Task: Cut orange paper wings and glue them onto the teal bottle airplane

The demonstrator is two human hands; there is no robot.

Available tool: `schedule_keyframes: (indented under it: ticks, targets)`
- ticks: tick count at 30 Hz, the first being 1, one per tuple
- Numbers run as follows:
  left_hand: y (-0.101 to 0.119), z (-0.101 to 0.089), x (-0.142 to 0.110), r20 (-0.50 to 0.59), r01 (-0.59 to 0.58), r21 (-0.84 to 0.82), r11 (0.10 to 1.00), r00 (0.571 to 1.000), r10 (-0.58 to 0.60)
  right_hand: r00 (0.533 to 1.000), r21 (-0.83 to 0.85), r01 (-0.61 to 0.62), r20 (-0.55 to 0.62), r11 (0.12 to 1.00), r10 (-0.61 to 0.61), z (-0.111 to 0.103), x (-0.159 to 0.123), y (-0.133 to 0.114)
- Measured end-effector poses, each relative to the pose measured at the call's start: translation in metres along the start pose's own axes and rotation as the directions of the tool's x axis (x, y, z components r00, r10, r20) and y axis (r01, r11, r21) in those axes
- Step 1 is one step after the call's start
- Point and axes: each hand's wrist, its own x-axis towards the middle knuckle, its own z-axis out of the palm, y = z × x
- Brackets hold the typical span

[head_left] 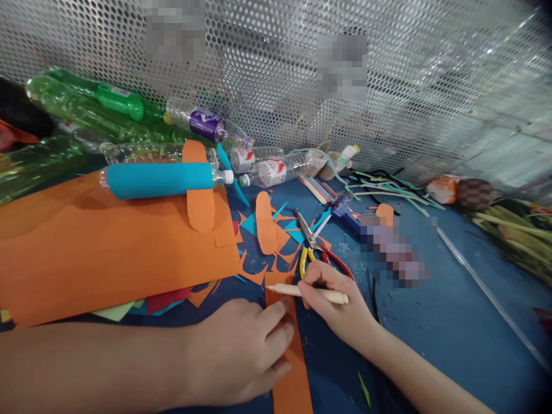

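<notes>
My right hand (334, 296) grips a cream-coloured felt-tip pen (321, 293), its tip at the upper end of an orange paper strip (297, 368). The fingers of my left hand (254, 345) lie spread across that same strip, pressing it on the blue table. Just beyond my right hand lie scissors (311, 238) with red and yellow handles, among orange and blue paper scraps. A rounded orange paper piece (266, 224) rests on the scraps. To the left, a bottle wrapped in blue paper (159, 180) has an orange cross piece (200, 210) and blue blades at its cap.
A large orange sheet (107, 247) covers the left side. Green plastic bottles (125, 106) and clear bottles (276, 169) line the perforated metal panel (267, 69) at the back. A blue glue gun (347, 215) and a clear glue stick (452, 247) lie to the right.
</notes>
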Motion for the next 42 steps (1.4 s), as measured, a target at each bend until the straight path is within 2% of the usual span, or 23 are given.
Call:
schedule_keyframes:
  ticks: [10,19,42]
  targets:
    - [0.000,-0.001,0.000,-0.002,0.009,-0.019,1.000,1.000,-0.009,0.998,-0.053,0.008,-0.058,0.999,-0.011,0.001,0.001,0.001]
    - [0.000,-0.002,0.001,-0.022,0.005,-0.035,0.999,1.000,-0.005,0.985,-0.045,0.011,-0.169,0.999,-0.018,0.000,0.000,0.000]
    - [0.000,-0.003,0.000,-0.014,0.004,-0.013,1.000,1.000,-0.005,0.969,-0.117,-0.039,-0.247,0.992,0.009,-0.010,-0.002,-0.011]
